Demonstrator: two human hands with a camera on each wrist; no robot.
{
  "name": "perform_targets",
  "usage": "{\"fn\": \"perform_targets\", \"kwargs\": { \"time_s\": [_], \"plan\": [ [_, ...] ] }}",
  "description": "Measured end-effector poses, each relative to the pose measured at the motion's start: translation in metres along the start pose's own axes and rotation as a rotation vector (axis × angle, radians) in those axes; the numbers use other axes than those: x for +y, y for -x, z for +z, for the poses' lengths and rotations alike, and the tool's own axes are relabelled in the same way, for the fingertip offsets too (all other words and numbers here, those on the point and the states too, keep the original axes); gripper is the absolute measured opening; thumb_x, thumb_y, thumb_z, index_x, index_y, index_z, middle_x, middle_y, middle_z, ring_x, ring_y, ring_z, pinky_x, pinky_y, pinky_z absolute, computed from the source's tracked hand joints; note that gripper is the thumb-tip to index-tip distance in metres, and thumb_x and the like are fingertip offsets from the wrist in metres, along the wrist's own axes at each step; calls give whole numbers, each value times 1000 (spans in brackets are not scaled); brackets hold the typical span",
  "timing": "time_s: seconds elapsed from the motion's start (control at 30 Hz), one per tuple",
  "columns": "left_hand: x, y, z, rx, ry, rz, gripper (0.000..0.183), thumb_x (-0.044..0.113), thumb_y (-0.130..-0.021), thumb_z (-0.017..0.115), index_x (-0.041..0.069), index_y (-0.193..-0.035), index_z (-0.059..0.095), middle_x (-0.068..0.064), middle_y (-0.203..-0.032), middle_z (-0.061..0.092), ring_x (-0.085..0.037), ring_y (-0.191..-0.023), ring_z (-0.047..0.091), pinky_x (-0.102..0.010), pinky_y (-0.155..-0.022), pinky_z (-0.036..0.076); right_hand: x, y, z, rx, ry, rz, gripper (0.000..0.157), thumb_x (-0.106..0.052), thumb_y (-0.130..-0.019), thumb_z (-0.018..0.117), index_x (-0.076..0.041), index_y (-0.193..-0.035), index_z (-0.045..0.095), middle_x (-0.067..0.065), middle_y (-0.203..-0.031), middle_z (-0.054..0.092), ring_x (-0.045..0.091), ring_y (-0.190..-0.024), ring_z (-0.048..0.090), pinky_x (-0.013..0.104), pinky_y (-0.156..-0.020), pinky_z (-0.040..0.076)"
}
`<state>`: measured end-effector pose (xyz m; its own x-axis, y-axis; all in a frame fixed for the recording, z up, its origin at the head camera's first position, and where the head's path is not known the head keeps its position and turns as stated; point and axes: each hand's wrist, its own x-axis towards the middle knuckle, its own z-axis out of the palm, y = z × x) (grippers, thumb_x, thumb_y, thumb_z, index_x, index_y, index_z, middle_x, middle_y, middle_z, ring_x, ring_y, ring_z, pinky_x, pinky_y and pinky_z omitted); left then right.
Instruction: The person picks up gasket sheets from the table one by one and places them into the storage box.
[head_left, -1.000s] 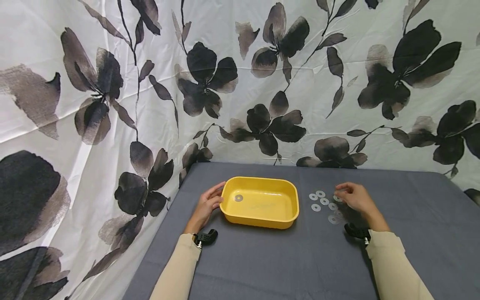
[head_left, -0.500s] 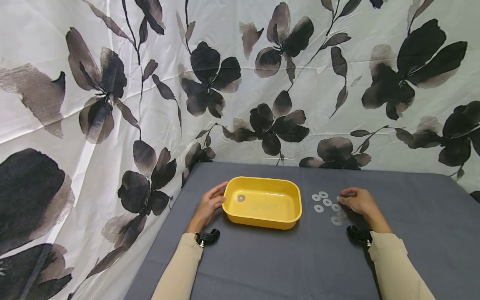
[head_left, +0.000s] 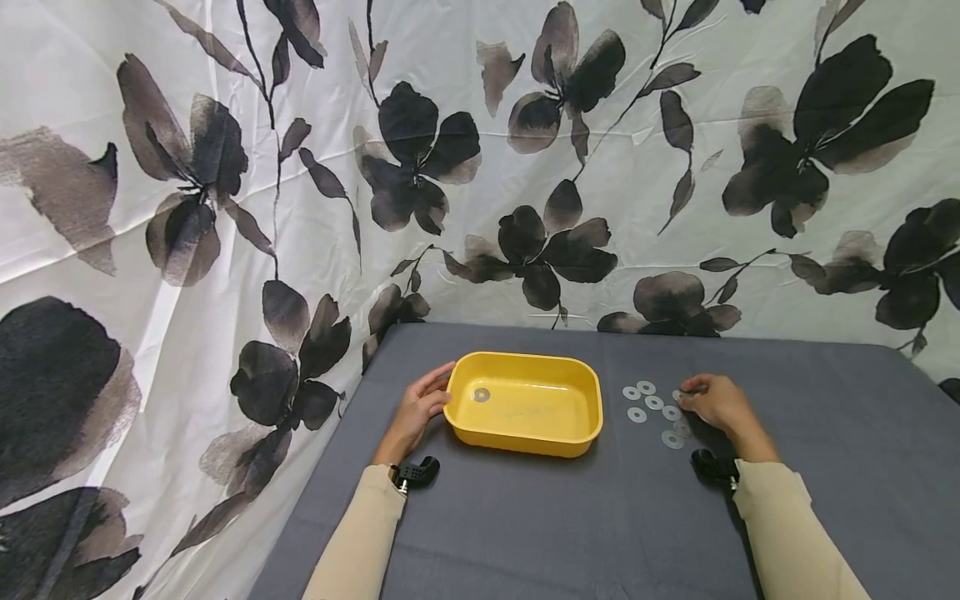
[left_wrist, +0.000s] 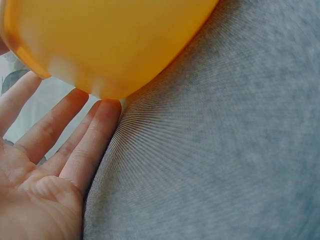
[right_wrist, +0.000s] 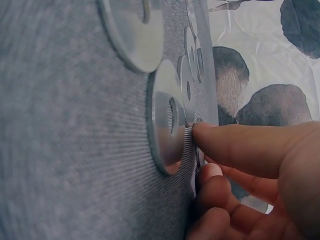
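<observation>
One white curtain [head_left: 480, 187] printed with black and grey-brown flowers fills the back and left side of the space, creased in places. In front of it stands one table [head_left: 525, 525] under a plain dark grey cloth, its far edge meeting the curtain. Two arms in cream sleeves [head_left: 787, 525] reach in over the cloth.

One yellow tray [head_left: 517, 444], rectangular with rounded corners, sits on the table between the hands. The left hand [head_left: 412, 412] is at its left end, fairly straight fingers touching the outer wall. The right hand [head_left: 716, 402] works to the right of the tray, near the far side of the loose pieces; its grip is narrow, thumb and forefinger closed on the edge of one washer [head_left: 677, 395] at the cloth. Whether that piece is lifted, I cannot tell.

Two black wrist cameras [head_left: 420, 473] show, one per wrist. Smallest are nine flat grey rings: a lone ring [head_left: 476, 395] inside the tray, toward its left end, and eight on the cloth, counting the pinched one. The on-cloth rings [head_left: 654, 397] lie close together, some touching.
</observation>
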<state>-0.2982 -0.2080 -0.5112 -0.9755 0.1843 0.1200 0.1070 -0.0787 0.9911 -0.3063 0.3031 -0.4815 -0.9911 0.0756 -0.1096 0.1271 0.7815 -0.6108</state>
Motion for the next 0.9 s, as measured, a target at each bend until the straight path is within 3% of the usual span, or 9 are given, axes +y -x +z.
{"fn": "perform_targets", "kwargs": {
  "time_s": [0.27, 0.47, 0.8, 0.9],
  "plan": [
    [0, -1, 2, 7, 10, 2, 58, 2, -94, 60, 11, -151, 52, -22, -150, 54, -12, -114, 67, -25, -87, 58, 1, -7, -2, -15, 23, -7, 36, -15, -90, 70, 11, -113, 61, 31, -106, 64, 42, -97, 59, 51, -84, 45],
    [1, 0, 2, 10, 6, -1, 58, 2, -94, 59, 12, -150, 52, -22, -149, 55, -13, -115, 67, -24, -86, 58, -1, -6, -1, -15, 35, -11, 35, -15, -90, 70, 11, -109, 57, 25, -98, 60, 38, -91, 56, 45, -78, 44],
    [3, 1, 3, 20, -18, -29, 57, 4, -94, 60, 17, -149, 54, -17, -150, 55, -31, -131, 59, -25, -87, 58, -1, -3, -5, -1, 43, -42, 36, -16, -89, 73, 6, -109, 54, 26, -100, 61, 40, -91, 57, 51, -78, 45],
    [3, 0, 4, 22, -20, -31, 57, 3, -94, 59, 17, -149, 54, -17, -150, 55, -35, -132, 57, -25, -87, 58, 0, -2, -7, -13, 19, -51, 35, -16, -89, 72, 6, -113, 58, 22, -95, 64, 35, -85, 60, 45, -73, 46]
  ]
}}
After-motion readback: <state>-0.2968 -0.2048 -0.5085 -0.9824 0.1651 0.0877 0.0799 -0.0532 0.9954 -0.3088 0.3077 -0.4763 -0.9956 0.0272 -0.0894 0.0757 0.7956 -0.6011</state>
